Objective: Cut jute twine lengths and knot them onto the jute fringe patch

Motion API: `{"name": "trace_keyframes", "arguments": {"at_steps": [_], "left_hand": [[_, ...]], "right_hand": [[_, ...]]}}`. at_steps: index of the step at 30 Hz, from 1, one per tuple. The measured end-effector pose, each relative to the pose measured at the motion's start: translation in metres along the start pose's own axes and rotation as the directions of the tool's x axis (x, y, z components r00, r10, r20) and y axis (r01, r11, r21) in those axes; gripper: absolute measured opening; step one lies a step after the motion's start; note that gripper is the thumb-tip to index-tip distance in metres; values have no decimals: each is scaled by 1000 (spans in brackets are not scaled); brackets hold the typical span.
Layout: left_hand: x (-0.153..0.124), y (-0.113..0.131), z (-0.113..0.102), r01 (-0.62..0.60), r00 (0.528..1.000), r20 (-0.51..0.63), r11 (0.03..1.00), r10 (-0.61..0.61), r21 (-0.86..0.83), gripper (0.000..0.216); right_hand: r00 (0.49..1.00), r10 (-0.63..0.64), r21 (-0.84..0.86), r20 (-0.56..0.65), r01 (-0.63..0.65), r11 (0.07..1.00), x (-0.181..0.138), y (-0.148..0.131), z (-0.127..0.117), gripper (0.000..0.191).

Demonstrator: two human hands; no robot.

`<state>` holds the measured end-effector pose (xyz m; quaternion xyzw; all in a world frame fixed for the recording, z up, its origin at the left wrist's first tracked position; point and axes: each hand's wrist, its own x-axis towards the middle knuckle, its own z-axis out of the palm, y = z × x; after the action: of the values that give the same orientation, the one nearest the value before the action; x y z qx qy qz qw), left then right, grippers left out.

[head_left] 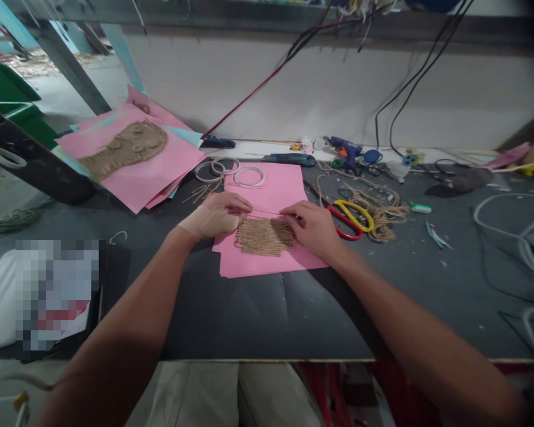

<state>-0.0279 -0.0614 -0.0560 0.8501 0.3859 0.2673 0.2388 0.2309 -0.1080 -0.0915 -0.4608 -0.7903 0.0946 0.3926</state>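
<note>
On pink paper [276,265] lies a patch of brown twine [264,237] laid in close side-by-side rows. Just above its top edge, a single piece of twine [267,212] stretches between my two hands. My left hand [218,214], with a pale covering over its back and wrist, pinches the left end. The other end is pinched by my right hand [314,228], whose fingers also hide the patch's upper right corner. Red and yellow handled scissors [349,219] lie right beside my right hand. White rings [249,176] rest on the paper's upper left, beyond my left hand.
A pink sheet bearing a larger twine shape [133,145] tops a paper stack at the left. Loose twine [385,210] is heaped at the right. Along the back are a blue cutter knife [290,159] and a blue glue gun [347,153]. A dark cylinder [31,157] leans at the left.
</note>
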Motion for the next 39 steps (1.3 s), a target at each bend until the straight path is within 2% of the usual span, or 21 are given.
{"name": "trace_keyframes", "arguments": {"at_steps": [6,13,19,25,33,39], "left_hand": [[-2,-2,-2,-12,1000,14,999,12,33,22],[-5,-8,-2,-12,996,84,997,6,81,29],[-7,-2,-6,36,994,105,997,-44,72,33],[-6,0,-8,40,991,125,996,-50,82,25],[-5,-2,-4,-41,995,100,990,27,138,16],[-4,0,-2,-53,995,100,969,30,239,11]], "right_hand": [[998,37,-8,49,-36,999,1,0,1,15],[996,30,-11,85,-29,1000,0,0,2,23],[993,23,-31,114,-19,999,0,3,3,26],[991,18,-37,129,-13,999,0,4,3,27],[990,6,-60,140,2,998,0,4,2,27],[990,-2,-73,139,13,997,-1,5,3,28]]}}
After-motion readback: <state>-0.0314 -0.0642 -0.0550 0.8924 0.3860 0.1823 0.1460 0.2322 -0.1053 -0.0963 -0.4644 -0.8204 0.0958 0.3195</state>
